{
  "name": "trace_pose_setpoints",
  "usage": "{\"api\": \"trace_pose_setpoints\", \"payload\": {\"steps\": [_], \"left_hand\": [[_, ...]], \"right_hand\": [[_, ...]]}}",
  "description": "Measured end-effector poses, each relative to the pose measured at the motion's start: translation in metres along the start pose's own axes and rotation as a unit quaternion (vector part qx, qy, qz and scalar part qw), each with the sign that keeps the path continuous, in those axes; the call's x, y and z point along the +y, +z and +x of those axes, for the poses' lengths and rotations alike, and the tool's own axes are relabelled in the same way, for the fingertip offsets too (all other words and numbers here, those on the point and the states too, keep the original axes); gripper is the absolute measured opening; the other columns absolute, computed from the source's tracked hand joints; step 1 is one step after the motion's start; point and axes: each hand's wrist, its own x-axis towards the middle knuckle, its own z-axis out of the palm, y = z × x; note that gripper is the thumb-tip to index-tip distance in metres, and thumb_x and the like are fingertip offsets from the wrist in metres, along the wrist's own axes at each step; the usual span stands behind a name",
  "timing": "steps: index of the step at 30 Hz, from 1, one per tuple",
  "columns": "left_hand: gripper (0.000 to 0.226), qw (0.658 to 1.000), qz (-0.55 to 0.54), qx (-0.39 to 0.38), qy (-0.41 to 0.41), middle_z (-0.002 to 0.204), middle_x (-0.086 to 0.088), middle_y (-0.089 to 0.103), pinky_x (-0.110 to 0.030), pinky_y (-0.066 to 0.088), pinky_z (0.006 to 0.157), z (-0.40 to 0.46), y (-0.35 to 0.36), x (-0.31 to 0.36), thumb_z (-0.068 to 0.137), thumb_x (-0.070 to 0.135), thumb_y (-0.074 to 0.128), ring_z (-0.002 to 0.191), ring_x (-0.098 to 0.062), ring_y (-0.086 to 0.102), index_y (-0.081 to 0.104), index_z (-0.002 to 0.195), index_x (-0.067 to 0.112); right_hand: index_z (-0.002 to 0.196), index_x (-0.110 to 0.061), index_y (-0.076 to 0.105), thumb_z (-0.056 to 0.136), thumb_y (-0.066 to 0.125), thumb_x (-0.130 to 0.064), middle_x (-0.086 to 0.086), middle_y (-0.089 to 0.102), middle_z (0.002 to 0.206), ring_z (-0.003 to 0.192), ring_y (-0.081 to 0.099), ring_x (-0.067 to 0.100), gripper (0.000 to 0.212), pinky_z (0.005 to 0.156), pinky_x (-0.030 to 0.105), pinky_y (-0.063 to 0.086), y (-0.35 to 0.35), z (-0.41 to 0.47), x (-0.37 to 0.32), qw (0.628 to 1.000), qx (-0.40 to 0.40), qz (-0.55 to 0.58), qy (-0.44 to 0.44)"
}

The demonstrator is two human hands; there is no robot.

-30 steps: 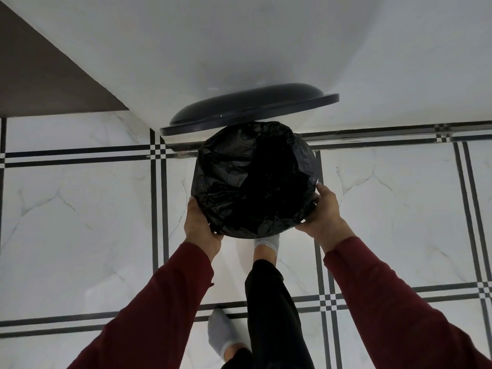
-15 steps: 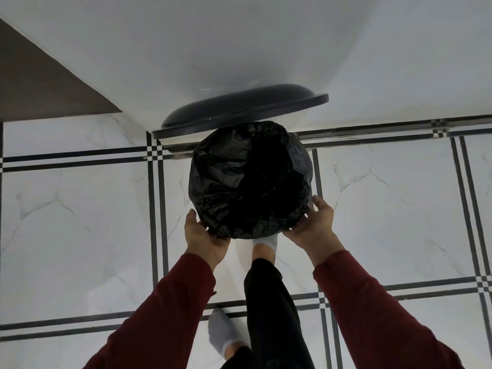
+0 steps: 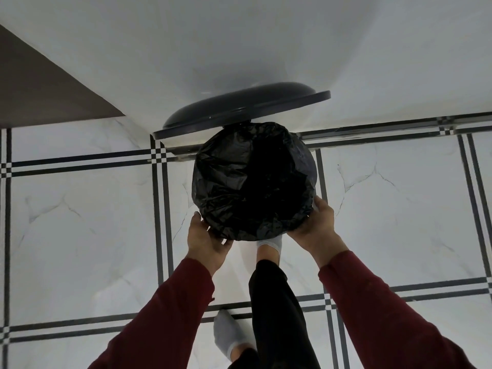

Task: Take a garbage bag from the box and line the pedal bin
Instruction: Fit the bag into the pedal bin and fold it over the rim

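Observation:
The pedal bin is seen from above, with its dark round lid (image 3: 239,107) tipped up against the white wall. A crinkled black garbage bag (image 3: 239,182) covers the bin's mouth and hangs over its rim, hiding the bin body. My left hand (image 3: 206,241) grips the bag's overhang at the near-left of the rim, thumb on top and fingers underneath. At the near-right of the rim my right hand (image 3: 316,225) holds the overhang the same way. A foot in a grey sock (image 3: 270,243) is placed at the bin's near base, where the pedal is hidden.
The bin stands in a corner against the white wall (image 3: 239,35). A brown surface (image 3: 40,89) is at the far left. The floor is white marble tile with black lines (image 3: 80,235). My other socked foot (image 3: 229,334) stands behind.
Both hands have slid along the bag-covered rim from the sides toward the near edge. The lid stays up.

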Motion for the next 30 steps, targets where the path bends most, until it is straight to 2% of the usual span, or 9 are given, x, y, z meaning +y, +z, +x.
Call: {"api": "trace_pose_setpoints", "payload": {"steps": [3,7,10,13,17,21,24,27,30], "left_hand": [[0.038,0.986,0.134,0.088,0.049,0.11,0.003,0.067,-0.046,0.043,0.107,0.0,0.004,0.007,0.099,0.05,0.045,0.114,-0.023,0.059,0.066,0.112,0.021],[0.023,0.934,0.136,0.214,0.251,0.084,0.004,0.053,-0.031,0.039,0.079,0.006,0.013,0.032,0.099,0.031,0.048,0.088,-0.021,0.053,0.053,0.091,0.011],[0.018,0.938,0.144,0.124,0.291,0.086,0.005,0.055,-0.024,0.043,0.071,0.008,0.026,0.051,0.1,0.031,0.051,0.081,-0.012,0.052,0.056,0.089,0.018],[0.036,0.935,0.225,0.06,0.267,0.104,0.001,0.069,-0.035,0.053,0.092,0.018,0.034,0.065,0.096,0.046,0.049,0.101,-0.019,0.065,0.069,0.106,0.018],[0.039,0.925,0.277,0.058,0.254,0.106,0.0,0.072,-0.039,0.05,0.102,0.027,0.041,0.08,0.097,0.043,0.046,0.11,-0.023,0.066,0.072,0.109,0.016],[0.026,0.895,0.356,0.027,0.267,0.104,-0.004,0.071,-0.039,0.051,0.092,0.028,0.047,0.089,0.095,0.033,0.048,0.1,-0.024,0.066,0.071,0.087,0.025],[0.027,0.921,0.299,0.016,0.248,0.096,-0.006,0.073,-0.037,0.054,0.082,0.032,0.044,0.095,0.091,0.031,0.058,0.091,-0.024,0.068,0.074,0.095,0.01],[0.027,0.93,0.28,-0.017,0.237,0.106,-0.007,0.075,-0.042,0.057,0.095,0.037,0.039,0.097,0.09,0.031,0.064,0.1,-0.024,0.071,0.075,0.102,0.01],[0.021,0.93,0.296,-0.024,0.216,0.108,-0.004,0.076,-0.037,0.056,0.092,0.038,0.041,0.099,0.096,0.03,0.057,0.1,-0.02,0.07,0.076,0.098,0.019]], "right_hand": [[0.099,-0.018,0.069,0.098,0.047,-0.04,-0.002,0.071,0.107,0.101,0.062,0.02,0.03,0.09,0.039,0.044,0.008,-0.007,-0.012,0.98,0.09,-0.173,-0.031],[0.077,-0.005,0.056,0.093,0.045,-0.022,0.004,0.057,0.077,0.071,0.048,0.021,0.025,0.06,0.029,0.038,0.018,-0.012,-0.037,0.834,0.241,-0.352,-0.35],[0.089,-0.006,0.066,0.094,0.049,-0.031,0.002,0.069,0.087,0.083,0.058,0.02,0.031,0.078,0.035,0.046,0.041,-0.014,-0.056,0.773,0.156,-0.429,-0.44],[0.099,-0.004,0.071,0.097,0.05,-0.043,0.01,0.072,0.096,0.094,0.063,0.027,0.044,0.09,0.039,0.049,0.062,-0.006,-0.067,0.74,0.107,-0.531,-0.398],[0.093,-0.019,0.075,0.085,0.053,-0.056,0.0,0.074,0.098,0.099,0.064,0.026,0.044,0.094,0.04,0.051,0.075,0.017,-0.089,0.798,0.091,-0.528,-0.276],[0.09,-0.019,0.072,0.088,0.063,-0.045,-0.002,0.071,0.082,0.07,0.069,0.016,0.028,0.069,0.03,0.051,0.081,0.034,-0.098,0.889,-0.009,-0.415,-0.195],[0.103,-0.012,0.077,0.075,0.07,-0.046,0.003,0.077,0.096,0.085,0.074,0.021,0.044,0.085,0.039,0.06,0.088,0.043,-0.1,0.885,-0.021,-0.417,-0.206],[0.104,-0.015,0.078,0.056,0.071,-0.055,0.007,0.079,0.103,0.097,0.076,0.028,0.063,0.098,0.049,0.058,0.085,0.066,-0.105,0.882,0.002,-0.427,-0.201],[0.098,-0.009,0.076,0.071,0.062,-0.053,0.012,0.077,0.103,0.099,0.072,0.03,0.053,0.098,0.05,0.056,0.092,0.061,-0.104,0.843,0.008,-0.481,-0.241]]}}
